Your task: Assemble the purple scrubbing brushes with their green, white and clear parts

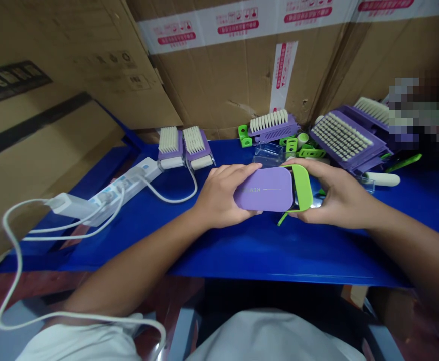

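Both my hands hold a purple case with a green end cap (270, 188) just above the blue table (242, 250). My left hand (219, 198) grips its purple left end, fingers curled over the top. My right hand (330, 195) wraps around the green cap end, with a thin green strap hanging below it. Right behind the case lies a clear plastic piece (269, 153). Further back sit a purple brush with white bristles (272, 125) and small green parts (302, 148).
Two purple brush units (183, 148) stand at the back left, wired to a white power strip (117, 193) with white cables trailing off the table's left. Larger purple brushes (349, 138) pile at the right. Cardboard boxes (223, 65) wall in the back and left.
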### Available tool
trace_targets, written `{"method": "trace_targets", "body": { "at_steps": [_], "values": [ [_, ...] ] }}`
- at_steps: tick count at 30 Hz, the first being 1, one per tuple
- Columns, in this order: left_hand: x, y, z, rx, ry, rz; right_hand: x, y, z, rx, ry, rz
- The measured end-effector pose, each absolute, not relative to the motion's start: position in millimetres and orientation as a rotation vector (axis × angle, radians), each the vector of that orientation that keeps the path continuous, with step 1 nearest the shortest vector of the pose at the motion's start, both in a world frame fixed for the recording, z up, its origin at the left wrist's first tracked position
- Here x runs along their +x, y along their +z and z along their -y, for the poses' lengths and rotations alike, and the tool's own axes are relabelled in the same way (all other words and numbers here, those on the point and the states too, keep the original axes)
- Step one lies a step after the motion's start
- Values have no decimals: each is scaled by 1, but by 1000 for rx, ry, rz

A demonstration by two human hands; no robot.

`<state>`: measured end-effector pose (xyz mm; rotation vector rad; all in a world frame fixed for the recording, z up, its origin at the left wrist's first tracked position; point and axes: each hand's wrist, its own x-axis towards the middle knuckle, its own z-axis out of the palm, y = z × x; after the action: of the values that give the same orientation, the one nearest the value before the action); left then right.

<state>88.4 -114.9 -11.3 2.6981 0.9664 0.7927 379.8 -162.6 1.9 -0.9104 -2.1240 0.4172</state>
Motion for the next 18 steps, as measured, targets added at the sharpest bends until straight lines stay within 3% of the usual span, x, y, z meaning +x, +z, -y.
{"method": "trace_targets", "body": {
  "at_steps": [6, 18],
  "values": [
    [90, -9, 116, 2659, 697, -1026, 374, 3, 165, -982, 413, 2121],
    [84, -13, 115, 2944, 1005, -885, 375, 2, 168, -883, 138, 2258]
  ]
}}
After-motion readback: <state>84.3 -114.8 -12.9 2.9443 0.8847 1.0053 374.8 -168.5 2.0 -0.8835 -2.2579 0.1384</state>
